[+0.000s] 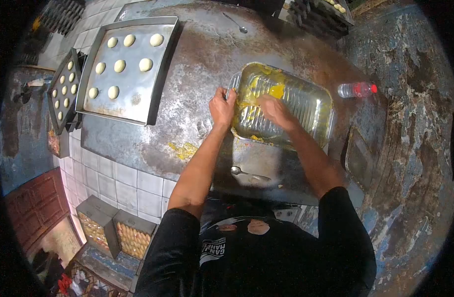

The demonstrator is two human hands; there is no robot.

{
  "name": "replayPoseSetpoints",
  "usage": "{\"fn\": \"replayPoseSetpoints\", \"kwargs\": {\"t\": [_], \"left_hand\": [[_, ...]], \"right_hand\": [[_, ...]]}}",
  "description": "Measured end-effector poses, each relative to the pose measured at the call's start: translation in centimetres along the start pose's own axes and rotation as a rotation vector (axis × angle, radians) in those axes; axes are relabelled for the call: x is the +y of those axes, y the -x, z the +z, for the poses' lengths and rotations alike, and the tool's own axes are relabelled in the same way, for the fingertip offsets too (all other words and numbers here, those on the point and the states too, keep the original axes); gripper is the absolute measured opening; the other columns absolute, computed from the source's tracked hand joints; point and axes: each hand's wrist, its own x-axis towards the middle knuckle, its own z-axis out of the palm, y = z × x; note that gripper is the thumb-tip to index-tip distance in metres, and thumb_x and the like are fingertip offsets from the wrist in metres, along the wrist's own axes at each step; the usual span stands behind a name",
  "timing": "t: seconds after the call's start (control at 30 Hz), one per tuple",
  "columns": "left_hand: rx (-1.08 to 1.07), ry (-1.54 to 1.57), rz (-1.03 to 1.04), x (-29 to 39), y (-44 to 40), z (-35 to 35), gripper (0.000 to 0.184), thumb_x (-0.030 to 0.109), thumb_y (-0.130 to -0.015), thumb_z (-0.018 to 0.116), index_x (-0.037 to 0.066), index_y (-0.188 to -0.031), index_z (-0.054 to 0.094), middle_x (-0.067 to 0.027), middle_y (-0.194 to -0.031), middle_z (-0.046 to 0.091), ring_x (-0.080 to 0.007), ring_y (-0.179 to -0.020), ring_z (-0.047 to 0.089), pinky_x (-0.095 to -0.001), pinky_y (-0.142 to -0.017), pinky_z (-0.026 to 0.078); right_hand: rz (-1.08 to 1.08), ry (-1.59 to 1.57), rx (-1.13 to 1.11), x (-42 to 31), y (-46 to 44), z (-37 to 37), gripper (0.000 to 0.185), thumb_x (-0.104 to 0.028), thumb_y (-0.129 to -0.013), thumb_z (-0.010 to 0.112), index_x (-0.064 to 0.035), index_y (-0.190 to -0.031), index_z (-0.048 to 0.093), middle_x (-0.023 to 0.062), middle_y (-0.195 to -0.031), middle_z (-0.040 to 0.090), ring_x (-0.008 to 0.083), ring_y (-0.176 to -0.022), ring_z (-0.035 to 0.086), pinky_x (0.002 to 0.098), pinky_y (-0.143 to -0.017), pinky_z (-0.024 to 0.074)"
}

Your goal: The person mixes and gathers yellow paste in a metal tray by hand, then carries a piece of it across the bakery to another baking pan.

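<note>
1. Firmly steady the glass baking dish (314, 110) on the surface (190, 94): your left hand (221, 107) has its fingers curled around one end.
2. Your right hand (274, 110) is blurred inside; its fingers' opening and hold I cannot tell.
3. Sweep the yellow mixture (277, 91) evenly.

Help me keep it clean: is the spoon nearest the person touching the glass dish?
Apart: the head view shows tabletop between that spoon and the glass dish.
</note>
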Motion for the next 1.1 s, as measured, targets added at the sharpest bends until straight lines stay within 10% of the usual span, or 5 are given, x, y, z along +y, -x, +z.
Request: {"fn": "replayPoseSetpoints", "kwargs": {"t": [0.1,0.37,0.6,1.1], "left_hand": [[-0.008,0.023,-0.036,0.3,0.1,-0.1,0.035,0.035,-0.088,0.067,0.001,-0.083,0.062,-0.0242,-0.072,0.065,-0.0443,-0.07,0.064,-0.0509,-0.065,0.048],[0.019,-0.022,0.018,0.0,0.1,0.2,0.034,0.033,-0.089,0.07,0.0,-0.086,0.063,-0.0207,-0.065,0.061,-0.0342,-0.057,0.06,-0.0434,-0.059,0.047],[-0.004,-0.013,0.002,0.0,0.1,0.1,0.036,0.038,-0.089,0.067,0.003,-0.088,0.062,-0.022,-0.071,0.065,-0.0436,-0.069,0.064,-0.0513,-0.064,0.048],[0.026,-0.005,0.011,0.2,0.3,-0.3,0.035,0.038,-0.088,0.066,0.003,-0.086,0.061,-0.0225,-0.07,0.064,-0.0444,-0.068,0.064,-0.0518,-0.062,0.048]], "right_hand": [[-0.009,-0.267,0.36,0.2,0.0,0.7,0.029,-0.018,-0.095,0.057,0.0011,-0.116,0.065,0.0211,-0.107,0.066,0.0388,-0.103,0.064,0.0484,-0.09,0.0506],[0.539,-0.123,-0.046,-6.6,-6.0,-3.2,0.047,-0.031,-0.085,0.07,-0.0006,-0.12,0.066,0.0232,-0.114,0.064,0.0404,-0.112,0.062,0.05,-0.093,0.0512],[0.353,0.235,0.064,-6.9,-6.5,0.9,0.029,-0.019,-0.087,0.063,0.0025,-0.106,0.068,0.0256,-0.109,0.065,0.0404,-0.103,0.066,0.0513,-0.086,0.0549],[0.167,-0.042,0.063,-2.9,-4.6,1.1,0.021,-0.019,-0.084,0.06,0.001,-0.084,0.068,0.0283,-0.083,0.065,0.0476,-0.082,0.064,0.0546,-0.074,0.0512]]}}
